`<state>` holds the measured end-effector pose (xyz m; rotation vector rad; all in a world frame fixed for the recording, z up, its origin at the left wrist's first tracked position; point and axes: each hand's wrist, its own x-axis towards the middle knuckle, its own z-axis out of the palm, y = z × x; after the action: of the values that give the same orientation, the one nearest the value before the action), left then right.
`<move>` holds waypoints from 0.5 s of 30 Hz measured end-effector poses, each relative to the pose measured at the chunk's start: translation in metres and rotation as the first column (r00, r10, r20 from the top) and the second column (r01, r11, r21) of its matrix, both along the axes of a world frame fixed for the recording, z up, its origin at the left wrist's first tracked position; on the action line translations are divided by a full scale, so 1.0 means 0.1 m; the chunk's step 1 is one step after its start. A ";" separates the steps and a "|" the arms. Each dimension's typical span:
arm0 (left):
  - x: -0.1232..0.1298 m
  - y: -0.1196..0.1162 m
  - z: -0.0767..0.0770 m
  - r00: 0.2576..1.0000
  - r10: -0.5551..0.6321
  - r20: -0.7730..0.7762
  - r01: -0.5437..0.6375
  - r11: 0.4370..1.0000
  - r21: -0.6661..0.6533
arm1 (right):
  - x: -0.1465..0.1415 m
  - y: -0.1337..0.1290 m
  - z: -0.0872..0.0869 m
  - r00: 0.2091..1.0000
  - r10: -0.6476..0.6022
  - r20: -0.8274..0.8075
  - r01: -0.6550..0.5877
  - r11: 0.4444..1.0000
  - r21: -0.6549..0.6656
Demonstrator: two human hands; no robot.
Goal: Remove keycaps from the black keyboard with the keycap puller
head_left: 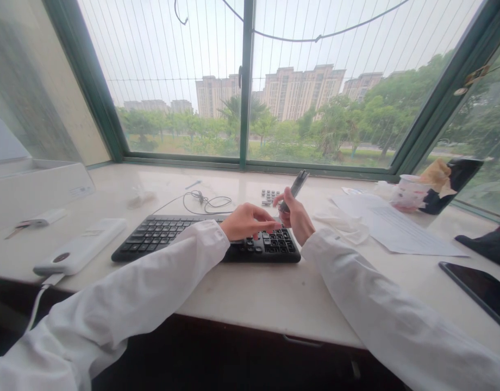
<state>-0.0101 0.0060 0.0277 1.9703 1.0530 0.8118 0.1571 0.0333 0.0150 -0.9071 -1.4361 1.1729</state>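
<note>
A black keyboard [160,234] lies on the white sill-like desk, and the number pad at its right end shows bare sockets without keycaps. Several loose keycaps [269,196] are laid out in rows behind that end. My right hand [295,218] is wrapped round a dark, slim tool [296,190] that tilts up and away. Over the right part of the keyboard, my left hand [250,221] has its thumb and fingertips drawn together, close to my right fingers. Whatever those left fingertips hold, if anything, is too small to name.
Behind the keyboard lies a thin coiled cable [207,202]. A white power bank [81,248] and a white box [38,184] are at left. Paper sheets [397,225], crumpled tissue [343,227], a paper cup [411,193] and a phone [480,288] are at right.
</note>
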 end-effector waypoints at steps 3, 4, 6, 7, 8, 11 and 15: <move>0.00 0.01 -0.01 0.999 0.005 0.042 -0.004 1.000 -0.018 | 0.01 0.01 -0.01 0.998 0.052 -0.033 -0.053 0.998 -0.035; -0.01 0.02 -0.01 0.999 0.016 0.046 -0.015 1.000 -0.023 | 0.01 0.02 -0.01 0.997 0.060 -0.040 -0.062 0.997 -0.048; -0.02 0.04 -0.01 0.998 0.050 0.046 -0.049 0.998 -0.030 | 0.02 0.04 -0.01 0.996 0.063 -0.064 -0.068 0.996 -0.066; -0.03 0.06 -0.01 0.996 0.072 0.051 -0.071 0.997 -0.033 | 0.03 0.06 -0.01 0.995 0.061 -0.075 -0.066 0.996 -0.065; -0.05 0.07 -0.01 0.993 0.098 0.063 -0.096 0.995 -0.037 | 0.04 0.07 0.00 0.995 0.062 -0.078 -0.066 0.996 -0.053; -0.08 0.12 0.01 0.976 0.179 0.121 -0.173 0.983 -0.059 | 0.10 0.12 0.00 0.996 0.081 -0.040 -0.080 0.997 0.018; -0.10 0.15 0.01 0.961 0.211 0.177 -0.200 0.977 -0.077 | 0.17 0.20 -0.04 0.997 0.070 0.016 -0.071 0.993 0.098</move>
<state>-0.0203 0.0214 0.0290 1.7191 1.1685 1.0427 0.1739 0.0529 0.0113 -0.8022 -1.5334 1.1391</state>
